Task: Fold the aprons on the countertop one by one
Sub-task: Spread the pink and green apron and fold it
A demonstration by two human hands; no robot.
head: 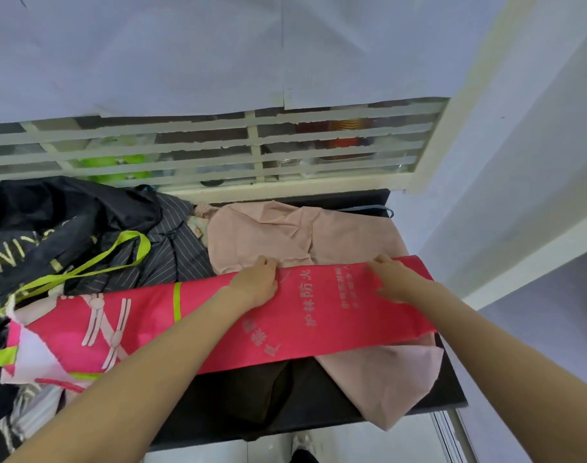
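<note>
L hand (257,282) lies on the red apron (318,315), fingers curled at its far edge, pinching the fabric there. R hand (390,279) does the same further right — fingertips bent over that top edge, gripping it. Red apron is folded into a long band w/ pale printed characters, lying across a pale pink apron (285,235) that sticks out beyond it front and back. Both rest on a dark countertop (452,389). To the left, a heap of other aprons (68,228) — black, pinstriped, lime straps. Behind the counter: white slatted window grille (218,152), paper sheets above it, white wall (519,162) at right.
</note>
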